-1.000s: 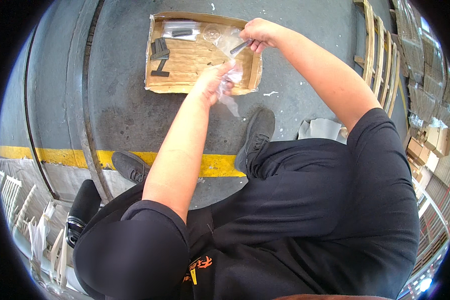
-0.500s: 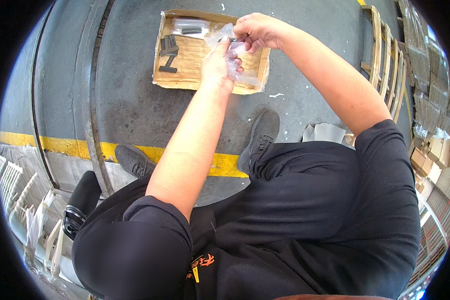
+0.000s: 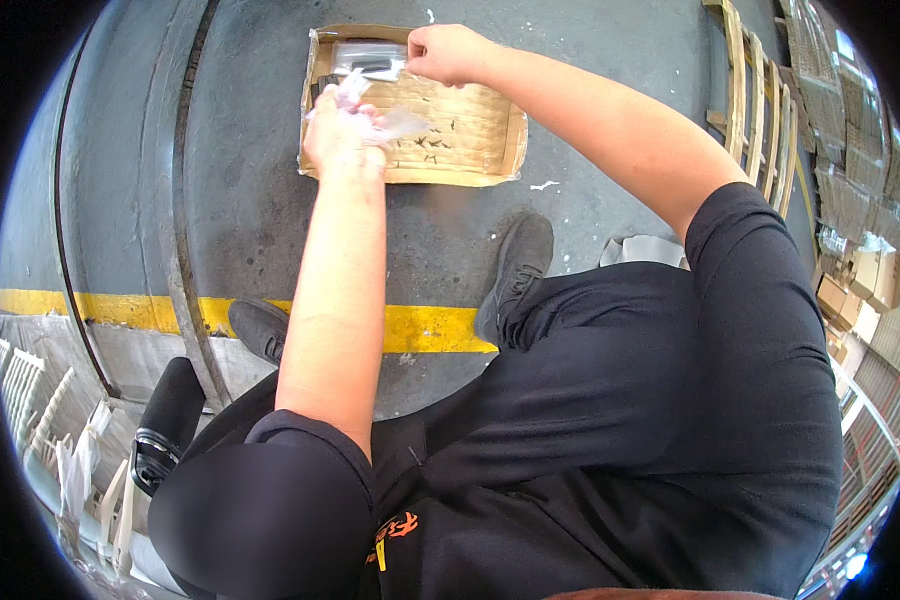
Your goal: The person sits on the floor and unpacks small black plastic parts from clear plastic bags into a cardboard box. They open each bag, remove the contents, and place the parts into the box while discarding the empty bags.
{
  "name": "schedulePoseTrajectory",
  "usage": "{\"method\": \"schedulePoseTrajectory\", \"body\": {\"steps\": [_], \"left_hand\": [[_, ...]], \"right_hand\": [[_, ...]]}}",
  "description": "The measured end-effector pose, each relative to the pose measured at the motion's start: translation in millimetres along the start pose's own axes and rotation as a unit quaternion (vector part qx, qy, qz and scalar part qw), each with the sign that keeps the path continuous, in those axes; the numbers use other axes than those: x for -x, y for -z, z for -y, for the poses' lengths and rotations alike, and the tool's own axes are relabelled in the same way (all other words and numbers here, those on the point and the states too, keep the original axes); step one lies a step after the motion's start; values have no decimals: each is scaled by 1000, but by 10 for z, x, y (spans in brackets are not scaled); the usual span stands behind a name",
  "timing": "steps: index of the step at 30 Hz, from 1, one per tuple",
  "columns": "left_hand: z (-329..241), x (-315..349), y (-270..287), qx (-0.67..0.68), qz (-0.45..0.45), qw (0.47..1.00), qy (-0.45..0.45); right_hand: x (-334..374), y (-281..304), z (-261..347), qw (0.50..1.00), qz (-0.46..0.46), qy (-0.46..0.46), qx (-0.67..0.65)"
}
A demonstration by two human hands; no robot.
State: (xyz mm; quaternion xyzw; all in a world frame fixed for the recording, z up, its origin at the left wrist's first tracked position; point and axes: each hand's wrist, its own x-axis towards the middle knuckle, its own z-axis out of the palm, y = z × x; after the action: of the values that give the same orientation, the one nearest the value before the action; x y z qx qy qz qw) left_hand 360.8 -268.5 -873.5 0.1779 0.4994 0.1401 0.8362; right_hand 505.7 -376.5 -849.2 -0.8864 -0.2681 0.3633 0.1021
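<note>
A shallow cardboard tray (image 3: 505,165) lies on the floor in front of me. My left hand (image 3: 338,135) is closed around a crumpled clear plastic bag (image 3: 395,125) over the tray's left half. It partly covers dark strip-shaped pieces (image 3: 322,84) at the left wall. My right hand (image 3: 448,55) is closed at the tray's far side, beside a stack of flat clear plastic bags (image 3: 355,50). What its fingers hold is hidden. One black strip (image 3: 372,67) lies on that stack. Several small black slivers (image 3: 432,143) are scattered on the tray's bottom.
A yellow floor line (image 3: 435,328) runs between my shoes and me. At the right stand wooden pallets (image 3: 760,100) and wrapped stacks of cardboard (image 3: 845,140). A pale sheet (image 3: 642,250) lies by my right knee. White racks (image 3: 25,385) stand at the lower left.
My hands have parted. The left has moved left with the plastic bag, over the dark strips; the right has moved left to the flat bags and closed. The small slivers are now uncovered.
</note>
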Motion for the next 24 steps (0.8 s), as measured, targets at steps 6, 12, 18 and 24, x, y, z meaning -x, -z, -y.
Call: {"method": "schedulePoseTrajectory", "body": {"steps": [6,12,18,24], "left_hand": [[-280,-45,54,-17,37,998,-45],[-555,-261,139,-73,110,991,-30],[-642,-374,177,-84,107,990,-24],[-611,-385,211,-87,90,992,-26]], "right_hand": [[196,-129,-150,968,-34,97,227],[257,-473,-198,948,10,192,254],[304,-664,-296,936,39,182,298],[383,-706,-299,946,89,188,250]]}}
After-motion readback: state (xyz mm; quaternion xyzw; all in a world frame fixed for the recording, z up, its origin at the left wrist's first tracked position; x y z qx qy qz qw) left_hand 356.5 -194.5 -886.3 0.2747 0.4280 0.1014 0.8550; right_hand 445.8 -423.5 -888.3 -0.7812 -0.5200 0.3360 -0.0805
